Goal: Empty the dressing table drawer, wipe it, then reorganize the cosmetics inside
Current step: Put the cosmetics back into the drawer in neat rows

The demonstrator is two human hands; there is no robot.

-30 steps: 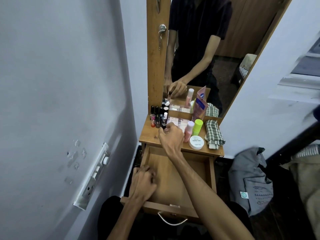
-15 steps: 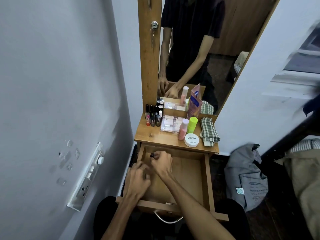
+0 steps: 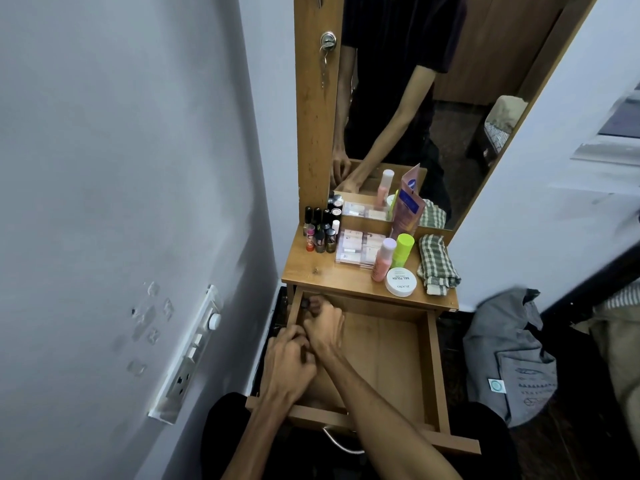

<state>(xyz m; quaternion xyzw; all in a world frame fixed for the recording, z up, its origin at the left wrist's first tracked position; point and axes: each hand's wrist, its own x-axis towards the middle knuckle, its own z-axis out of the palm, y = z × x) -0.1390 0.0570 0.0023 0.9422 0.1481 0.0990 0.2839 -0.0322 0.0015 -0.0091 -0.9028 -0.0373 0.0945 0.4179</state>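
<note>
A small dark bottle [image 3: 305, 303], of the same kind as the nail polish bottles on the tabletop, is located at the far left corner of the open drawer [image 3: 434, 365], close against the left wall. It is pinched at the fingertips of the right hand [image 3: 323, 329], whose fingers are closed on it. The bottle is largely covered by the fingers; its long axis and the direction of its cap cannot be determined.

The left hand [image 3: 285, 367] is positioned just behind the right hand, touching it, at the left side of the drawer. Its fingers are curled together; whether anything is enclosed cannot be told. The remaining drawer floor is bare wood. The drawer is pulled fully out toward the person, with a metal handle [image 3: 341, 445] on its front panel.

On the tabletop [image 3: 311, 271] above, a cluster of upright nail polish bottles [image 3: 320, 233] is set at the rear left. A clear flat palette case [image 3: 356, 249] lies beside it. A pink bottle [image 3: 382, 254] and a green bottle [image 3: 403, 251] stand upright to its right, with a white round jar [image 3: 401, 281] in front of them. A pink tube [image 3: 407, 202] leans against the mirror [image 3: 450, 98]. A folded checked cloth [image 3: 438, 265] lies at the right edge.

A grey bag [image 3: 509, 355] rests on the floor to the right. A switch panel [image 3: 188, 355] is mounted on the left wall.
</note>
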